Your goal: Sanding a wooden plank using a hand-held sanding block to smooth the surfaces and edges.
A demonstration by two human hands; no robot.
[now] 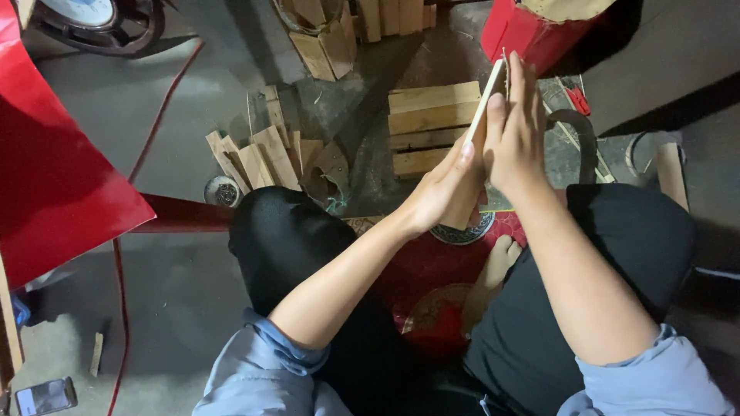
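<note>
Left hand (443,192) and right hand (515,135), grips clamped on thin pale wooden strip (486,98), stacked rough planks (428,123) beyond

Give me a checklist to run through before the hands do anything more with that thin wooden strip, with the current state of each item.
1. Strip held: ok. The thin wooden strip sits between the left hand and the right hand.
2. Both palms against it: ok, pressed from either side.
3. Strip's lower end: cannot tell, hidden behind the hands.
4. Strip free of the red box: cannot tell, its tip comes close to the box in this view.
5. Stacked wood planks on the floor: ok, lying beyond the hands.
6. Bare foot away from the strip: ok, it rests below on the red mat.
</note>
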